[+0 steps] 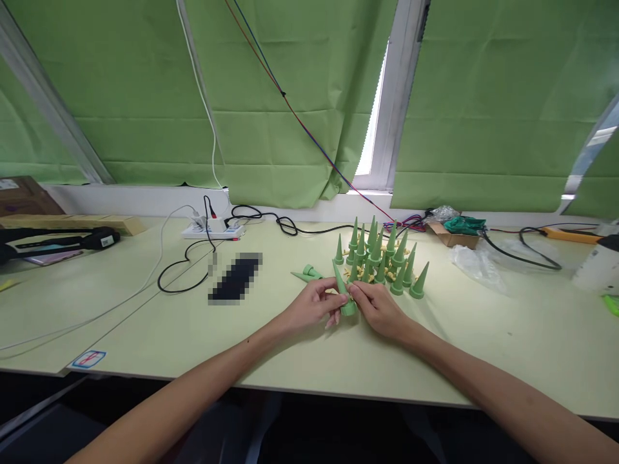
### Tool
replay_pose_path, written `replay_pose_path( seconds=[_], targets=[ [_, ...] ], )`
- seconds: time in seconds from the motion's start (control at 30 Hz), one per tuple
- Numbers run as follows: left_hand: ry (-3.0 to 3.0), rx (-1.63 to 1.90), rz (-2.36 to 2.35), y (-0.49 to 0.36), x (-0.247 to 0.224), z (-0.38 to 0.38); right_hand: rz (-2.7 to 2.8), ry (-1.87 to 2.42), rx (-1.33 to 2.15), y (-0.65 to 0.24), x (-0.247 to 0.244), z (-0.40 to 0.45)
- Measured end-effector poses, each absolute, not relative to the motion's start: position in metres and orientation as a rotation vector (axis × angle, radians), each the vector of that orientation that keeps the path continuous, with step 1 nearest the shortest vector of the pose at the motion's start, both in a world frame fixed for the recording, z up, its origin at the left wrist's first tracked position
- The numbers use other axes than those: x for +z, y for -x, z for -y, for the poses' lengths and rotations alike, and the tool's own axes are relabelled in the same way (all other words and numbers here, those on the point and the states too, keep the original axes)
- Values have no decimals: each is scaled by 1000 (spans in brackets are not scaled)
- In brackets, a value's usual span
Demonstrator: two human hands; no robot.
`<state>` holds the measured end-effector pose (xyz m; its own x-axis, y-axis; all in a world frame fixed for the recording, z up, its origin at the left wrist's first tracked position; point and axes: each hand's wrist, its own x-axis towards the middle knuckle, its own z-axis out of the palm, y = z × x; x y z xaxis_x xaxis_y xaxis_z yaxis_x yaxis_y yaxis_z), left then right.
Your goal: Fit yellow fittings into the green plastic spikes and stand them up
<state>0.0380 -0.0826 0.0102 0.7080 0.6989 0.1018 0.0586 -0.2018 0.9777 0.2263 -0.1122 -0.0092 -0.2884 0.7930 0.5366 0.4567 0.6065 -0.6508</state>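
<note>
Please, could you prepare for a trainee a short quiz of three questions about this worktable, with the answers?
1. True or false: the standing green cones behind the hands have their tips pointing down.
2. What does the left hand hold? A) a green cone; B) a pair of scissors; C) a paper cup.
3. Which is nearer to the left hand: the lying green pieces or the white power strip?

Key: 1. False, the tips point up. 2. A. 3. The lying green pieces.
</note>
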Motion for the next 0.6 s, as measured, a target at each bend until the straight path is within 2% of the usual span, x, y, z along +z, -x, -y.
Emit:
replay_pose_path(
  seconds=[0.23, 0.33, 0.6],
  targets=[
    [-2190, 916, -662, -39, 5, 87, 1881, 1079, 589, -224, -9, 111],
    [-2366, 925, -602, -36, 4, 85, 1887, 1116, 636, -224, -10, 109],
    [-2137, 916, -700, -41, 3, 87, 1894, 1072, 531, -224, -11, 109]
  ],
)
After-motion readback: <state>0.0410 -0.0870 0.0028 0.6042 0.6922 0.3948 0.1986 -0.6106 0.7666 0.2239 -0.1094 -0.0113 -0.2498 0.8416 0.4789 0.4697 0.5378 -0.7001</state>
